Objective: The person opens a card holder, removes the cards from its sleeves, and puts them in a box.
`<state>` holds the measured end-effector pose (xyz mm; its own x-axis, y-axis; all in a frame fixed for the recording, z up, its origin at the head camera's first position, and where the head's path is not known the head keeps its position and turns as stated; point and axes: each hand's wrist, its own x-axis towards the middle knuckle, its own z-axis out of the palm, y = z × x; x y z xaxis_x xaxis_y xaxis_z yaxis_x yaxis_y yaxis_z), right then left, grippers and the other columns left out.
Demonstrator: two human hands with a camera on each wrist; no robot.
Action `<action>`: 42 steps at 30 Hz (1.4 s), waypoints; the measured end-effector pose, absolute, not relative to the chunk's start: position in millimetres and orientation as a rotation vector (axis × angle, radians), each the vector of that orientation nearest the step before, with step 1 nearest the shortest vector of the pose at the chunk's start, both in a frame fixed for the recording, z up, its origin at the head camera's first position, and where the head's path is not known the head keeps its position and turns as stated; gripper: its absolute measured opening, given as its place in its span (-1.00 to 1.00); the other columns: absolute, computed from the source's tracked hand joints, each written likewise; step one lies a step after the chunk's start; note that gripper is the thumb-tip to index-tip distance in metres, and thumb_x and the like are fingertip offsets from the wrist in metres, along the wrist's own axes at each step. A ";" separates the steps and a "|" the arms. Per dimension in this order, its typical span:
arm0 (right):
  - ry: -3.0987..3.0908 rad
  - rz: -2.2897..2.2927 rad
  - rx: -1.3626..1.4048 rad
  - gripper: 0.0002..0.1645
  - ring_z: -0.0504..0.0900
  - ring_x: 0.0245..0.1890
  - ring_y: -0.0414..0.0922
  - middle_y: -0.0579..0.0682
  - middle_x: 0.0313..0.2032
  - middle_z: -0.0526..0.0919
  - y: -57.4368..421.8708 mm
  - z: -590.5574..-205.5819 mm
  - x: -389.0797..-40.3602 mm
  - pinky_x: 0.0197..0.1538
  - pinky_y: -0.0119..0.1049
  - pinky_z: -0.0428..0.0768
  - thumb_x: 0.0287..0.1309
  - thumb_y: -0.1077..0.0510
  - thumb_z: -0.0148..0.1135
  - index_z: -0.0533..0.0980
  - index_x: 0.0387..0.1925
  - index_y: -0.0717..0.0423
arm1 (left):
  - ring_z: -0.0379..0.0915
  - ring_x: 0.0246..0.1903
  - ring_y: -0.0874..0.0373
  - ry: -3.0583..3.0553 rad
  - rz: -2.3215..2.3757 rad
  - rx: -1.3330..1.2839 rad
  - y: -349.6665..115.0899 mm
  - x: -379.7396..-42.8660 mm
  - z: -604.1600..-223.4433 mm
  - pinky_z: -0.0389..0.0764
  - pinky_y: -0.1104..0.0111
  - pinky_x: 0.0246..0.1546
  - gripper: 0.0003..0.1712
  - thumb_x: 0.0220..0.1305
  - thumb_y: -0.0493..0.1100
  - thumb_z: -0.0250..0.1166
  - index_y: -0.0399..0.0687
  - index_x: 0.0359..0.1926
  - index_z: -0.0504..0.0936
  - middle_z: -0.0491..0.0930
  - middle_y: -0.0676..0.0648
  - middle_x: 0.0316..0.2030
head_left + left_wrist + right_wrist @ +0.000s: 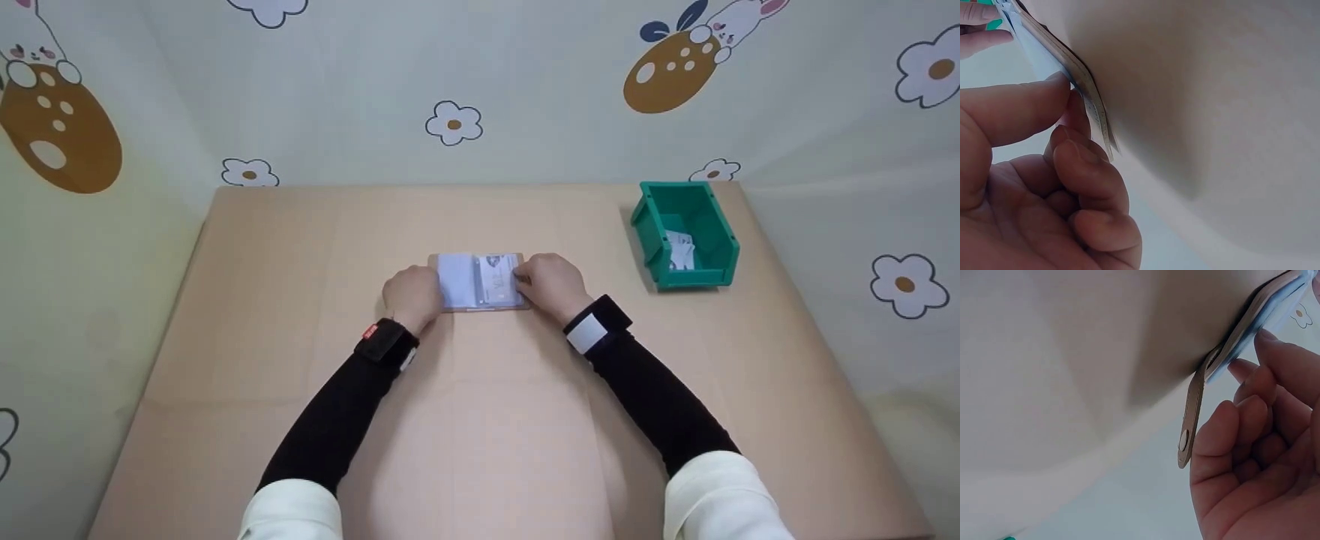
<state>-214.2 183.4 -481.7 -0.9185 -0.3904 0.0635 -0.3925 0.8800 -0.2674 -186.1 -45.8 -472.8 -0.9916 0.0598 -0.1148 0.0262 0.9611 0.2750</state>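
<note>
An open card holder (457, 282) with a tan cover and clear plastic sleeves lies at the middle of the table. A printed card (498, 283) shows in its right-hand page. My left hand (414, 296) pinches the holder's left edge between thumb (1027, 107) and index finger, the other fingers curled in below. At the opposite edge, my right hand (553, 285) holds the sleeves with its thumb and index fingertip. A strap (1189, 419) with a round metal snap sticks out from the cover beside the right fingers.
A green plastic bin (694, 278) stands at the table's back right, with several cards (681, 250) inside. Brown sheeting covers the table (300, 247). Pale fabric printed with flowers and rabbits (525, 75) hangs behind it and along both sides.
</note>
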 end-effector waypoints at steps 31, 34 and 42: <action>-3.087 0.564 0.560 -0.75 0.63 -0.26 0.00 0.08 -0.20 0.73 185.0 -484.0 -214.7 -0.12 -0.07 0.56 0.17 0.17 0.36 0.72 -0.09 0.04 | 0.56 -0.38 -0.09 3.050 0.488 0.102 -35.6 -187.3 -464.8 0.59 0.06 -0.39 -0.79 0.26 -0.24 0.14 -0.25 -0.45 0.61 0.62 -0.21 -0.37; -3.083 0.568 0.563 -0.75 0.63 -0.26 0.00 0.08 -0.20 0.73 185.1 -484.0 -214.8 -0.13 -0.07 0.56 0.17 0.18 0.37 0.73 -0.09 0.03 | 0.51 -0.44 -0.04 3.072 0.570 0.098 -29.3 -187.9 -462.4 0.56 0.08 -0.43 -0.76 0.24 -0.23 0.19 -0.19 -0.56 0.54 0.58 -0.16 -0.44; -3.091 0.573 0.553 -0.74 0.66 -0.21 0.01 0.08 -0.17 0.73 185.4 -483.3 -214.5 -0.11 -0.06 0.56 0.17 0.17 0.36 0.72 -0.08 0.03 | 0.47 -0.46 0.00 3.077 0.667 0.214 -8.6 -186.8 -467.9 0.53 0.13 -0.45 -0.74 0.21 -0.26 0.19 -0.13 -0.62 0.52 0.52 -0.10 -0.51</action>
<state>-214.5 185.4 -483.3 -0.9388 -0.3443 0.0130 -0.3261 0.8757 -0.3562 -186.8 -8.6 -467.9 -0.9907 0.1292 0.0425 0.1352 0.9014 0.4113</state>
